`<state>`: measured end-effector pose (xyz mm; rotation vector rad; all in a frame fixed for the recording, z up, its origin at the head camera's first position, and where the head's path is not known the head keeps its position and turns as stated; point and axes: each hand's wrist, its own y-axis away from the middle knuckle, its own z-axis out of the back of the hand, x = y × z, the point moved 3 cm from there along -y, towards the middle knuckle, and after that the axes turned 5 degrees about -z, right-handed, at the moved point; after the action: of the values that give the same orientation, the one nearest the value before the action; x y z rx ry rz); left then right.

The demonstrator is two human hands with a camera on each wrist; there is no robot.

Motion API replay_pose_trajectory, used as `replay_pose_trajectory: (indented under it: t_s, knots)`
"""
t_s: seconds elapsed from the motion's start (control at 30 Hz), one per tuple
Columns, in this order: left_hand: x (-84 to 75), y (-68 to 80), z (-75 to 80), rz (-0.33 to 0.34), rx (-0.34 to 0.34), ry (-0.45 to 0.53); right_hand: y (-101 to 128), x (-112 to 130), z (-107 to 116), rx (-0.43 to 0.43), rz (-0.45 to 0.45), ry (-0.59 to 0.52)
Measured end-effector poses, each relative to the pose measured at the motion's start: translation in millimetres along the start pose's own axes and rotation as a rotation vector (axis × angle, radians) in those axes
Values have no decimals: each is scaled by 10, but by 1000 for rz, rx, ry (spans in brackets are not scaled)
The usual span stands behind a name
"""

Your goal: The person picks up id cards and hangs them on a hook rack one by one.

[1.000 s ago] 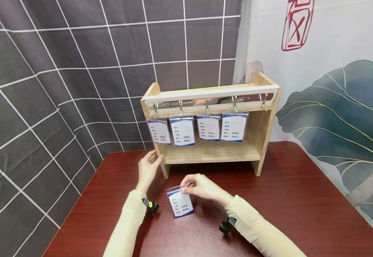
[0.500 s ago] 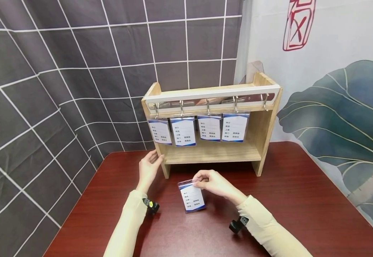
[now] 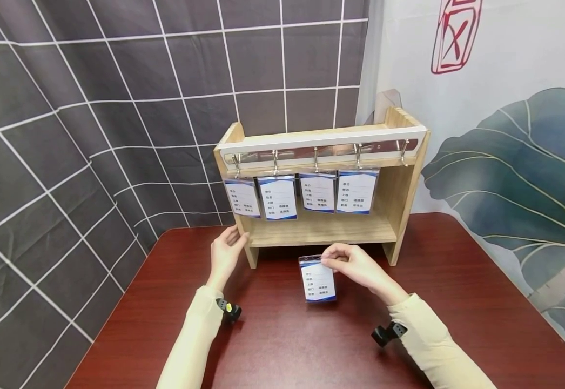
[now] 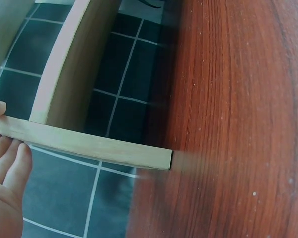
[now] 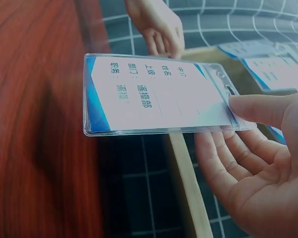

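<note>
My right hand [image 3: 355, 268] pinches a clear ID badge holder [image 3: 318, 281] by its top right corner, thumb in front and fingers behind. The white card with blue corners faces me, held up in front of the wooden shelf [image 3: 321, 233]. In the right wrist view the badge holder [image 5: 149, 96] shows its slotted top edge by the thumb. My left hand [image 3: 225, 254] grips the shelf's left side panel; in the left wrist view the thumb and fingers of this hand [image 4: 7, 173] lie on opposite sides of the panel [image 4: 104, 144].
Several badge holders [image 3: 277, 197] hang from metal hooks [image 3: 316, 158] along the shelf's white front rail. One more hook [image 3: 404, 152] is at the right end. The shelf stands on a dark red table [image 3: 282, 346], before a grey gridded curtain [image 3: 166, 129].
My right hand has carried the badge holder to the right and a little farther from me, and the badge is now more upright. The left hand has stayed on the shelf's side panel.
</note>
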<state>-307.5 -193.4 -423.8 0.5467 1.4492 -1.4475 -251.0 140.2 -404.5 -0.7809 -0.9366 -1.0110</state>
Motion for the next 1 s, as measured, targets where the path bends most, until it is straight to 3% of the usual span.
replay_pose_trajectory:
  t_s: [0.53, 0.83, 1.0]
  knots:
    - [-14, 2, -3, 1, -2, 6, 260, 31, 643, -145, -22, 35]
    - [-28, 3, 7, 5, -5, 7, 317, 75, 831, -200, -107, 37]
    - [-18, 8, 5, 9, -4, 26, 318, 140, 890, -215, -98, 36]
